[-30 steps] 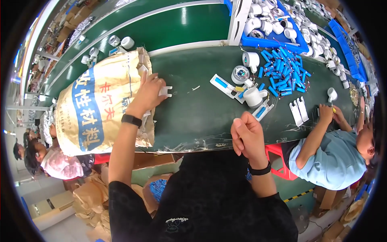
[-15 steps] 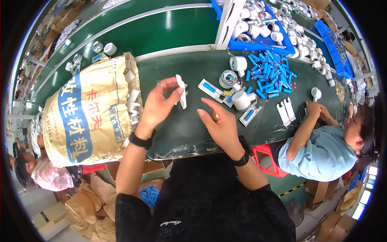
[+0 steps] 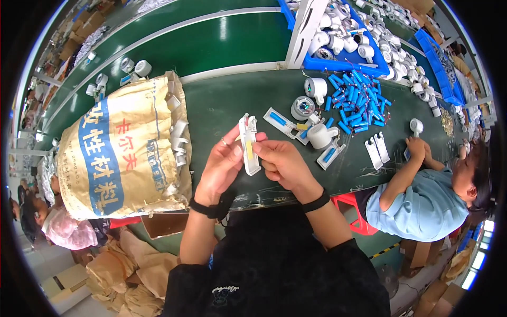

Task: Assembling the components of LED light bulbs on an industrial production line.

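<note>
My left hand [image 3: 219,168] grips a long white plastic casing [image 3: 248,128] from its left side, hollow face up. Inside the casing lies a yellow strip [image 3: 249,150]. The fingers of my right hand [image 3: 287,165] are curled closed at the casing's right edge, the thumb pressing by the strip. Beyond my right hand, a white casing with a blue cylindrical battery [image 3: 278,117] in it lies on the green table. Beside it are a round white lamp head [image 3: 303,108] with its inside showing and another white lamp head [image 3: 320,136]. A heap of blue batteries [image 3: 360,100] lies farther right.
A large paper sack [image 3: 132,148] of white plastic parts lies at the left. Behind the batteries stands a blue bin [image 3: 346,64] with white lamp heads. Two empty white casings [image 3: 376,151] lie near a co-worker [image 3: 417,203] at the right. A metal post [image 3: 305,34] rises at the back.
My left hand has turned the casing so its hollow side and the yellow strip show. My right hand has come leftward from open air and closed onto the casing.
</note>
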`<state>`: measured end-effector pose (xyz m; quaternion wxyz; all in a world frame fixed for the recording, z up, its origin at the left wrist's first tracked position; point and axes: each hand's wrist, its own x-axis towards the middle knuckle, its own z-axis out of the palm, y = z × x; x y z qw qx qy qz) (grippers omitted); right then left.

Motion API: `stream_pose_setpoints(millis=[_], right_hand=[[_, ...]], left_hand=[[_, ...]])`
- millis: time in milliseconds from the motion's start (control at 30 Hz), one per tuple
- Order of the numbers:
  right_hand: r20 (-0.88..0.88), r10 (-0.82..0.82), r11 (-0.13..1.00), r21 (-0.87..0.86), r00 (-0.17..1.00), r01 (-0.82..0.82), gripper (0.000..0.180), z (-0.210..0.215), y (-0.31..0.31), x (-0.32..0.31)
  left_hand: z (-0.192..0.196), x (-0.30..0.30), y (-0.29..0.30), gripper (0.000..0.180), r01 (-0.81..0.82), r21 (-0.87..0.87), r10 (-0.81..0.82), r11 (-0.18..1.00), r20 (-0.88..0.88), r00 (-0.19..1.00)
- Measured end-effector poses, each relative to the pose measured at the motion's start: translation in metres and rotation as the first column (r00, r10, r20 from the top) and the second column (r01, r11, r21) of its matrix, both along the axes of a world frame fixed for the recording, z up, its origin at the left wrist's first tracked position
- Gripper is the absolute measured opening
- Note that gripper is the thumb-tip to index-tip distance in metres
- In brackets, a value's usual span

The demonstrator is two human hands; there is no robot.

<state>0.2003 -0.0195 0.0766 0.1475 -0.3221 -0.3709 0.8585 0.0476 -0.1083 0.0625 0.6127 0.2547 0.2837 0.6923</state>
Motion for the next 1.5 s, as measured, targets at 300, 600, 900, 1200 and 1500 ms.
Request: stream_pose_setpoints(millis=[300, 600, 900, 1200, 1500], right_hand=[[-0.007, -0.335, -0.042, 0.999, 0.942, -0.007, 0.03, 0.008, -0.022, 0.018], [-0.003, -0.246, -0.243, 0.968, 0.969, -0.059, 0.022, 0.004, -0.023, 0.017], [-0.074, -0.232, -0.059, 0.996, 0.97, 0.062, 0.019, 0.008, -0.019, 0.025], [-0.263, -0.678, 0.497, 0.524, 0.686, 0.692, 0.01, 0.019, 0.012, 0.136], [-0.372, -0.717, 0.593, 0.121, 0.59, 0.796, 0.027, 0.022, -0.015, 0.213]], left_hand=[[0.013, 0.004, -0.003, 0.048, -0.053, -0.222, 0.083, 0.974, 0.129, 0.988], [0.014, 0.009, -0.006, 0.048, -0.031, -0.247, 0.054, 0.969, 0.087, 0.995], [0.021, 0.017, -0.004, 0.048, 0.024, -0.265, -0.005, 0.964, 0.071, 0.997], [-0.019, 0.129, 0.038, 0.045, 0.212, -0.335, -0.189, 0.918, 0.101, 0.977], [-0.094, 0.259, 0.099, 0.056, -0.125, -0.267, -0.003, 0.956, -0.433, 0.902]])
